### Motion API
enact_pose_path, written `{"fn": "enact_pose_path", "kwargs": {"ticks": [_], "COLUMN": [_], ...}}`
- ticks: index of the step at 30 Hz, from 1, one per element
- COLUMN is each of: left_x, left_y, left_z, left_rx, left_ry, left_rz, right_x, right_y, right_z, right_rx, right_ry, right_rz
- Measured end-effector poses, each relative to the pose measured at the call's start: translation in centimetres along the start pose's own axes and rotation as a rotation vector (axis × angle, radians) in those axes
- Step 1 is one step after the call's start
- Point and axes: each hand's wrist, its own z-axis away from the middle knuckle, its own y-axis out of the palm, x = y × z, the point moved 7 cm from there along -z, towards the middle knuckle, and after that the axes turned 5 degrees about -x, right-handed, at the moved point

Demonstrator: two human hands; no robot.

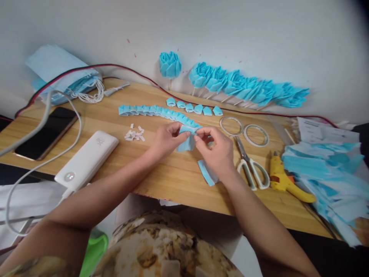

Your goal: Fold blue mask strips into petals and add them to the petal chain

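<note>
A light blue piece of fabric (186, 143) is pinched between my two hands above the middle of the table. My left hand (170, 137) grips its left side with thumb and fingers closed. At its right edge my right hand (215, 148) closes thumb and fingertips on it. Just behind my hands runs a curved row of folded blue petals (152, 110). Beyond that sits a shorter row of separate petals (198, 109). Another blue fabric strip (206, 174) lies partly under my right hand. White paper bits (134, 133) are scattered left of my left hand.
Blue fabric flowers on sticks (217, 79) lean along the wall. Scissors (250, 163), tape rolls (256, 135), a yellow glue gun (288, 181) and fabric scraps (331, 173) lie right. Left are a power bank (86, 159), a phone (47, 132), a cable (43, 159) and stacked masks (63, 71).
</note>
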Motion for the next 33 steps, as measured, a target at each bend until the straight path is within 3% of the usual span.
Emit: {"fn": "enact_pose_path", "kwargs": {"ticks": [12, 19, 33], "left_x": [-0.1, 0.3, 1.3], "left_y": [0.4, 0.6, 0.5], "left_z": [-0.1, -0.2, -0.3], "left_rx": [0.052, 0.085, 0.043], "left_ry": [0.052, -0.043, -0.165], "left_rz": [-0.020, 0.096, 0.248], "right_x": [0.3, -0.3, -1.0], "right_y": [-0.3, -0.3, -0.2], "right_z": [-0.1, -0.2, -0.4], "right_rx": [-0.048, -0.030, -0.013], "right_ry": [-0.043, 0.061, 0.191], "right_rz": [0.013, -0.069, -0.201]}}
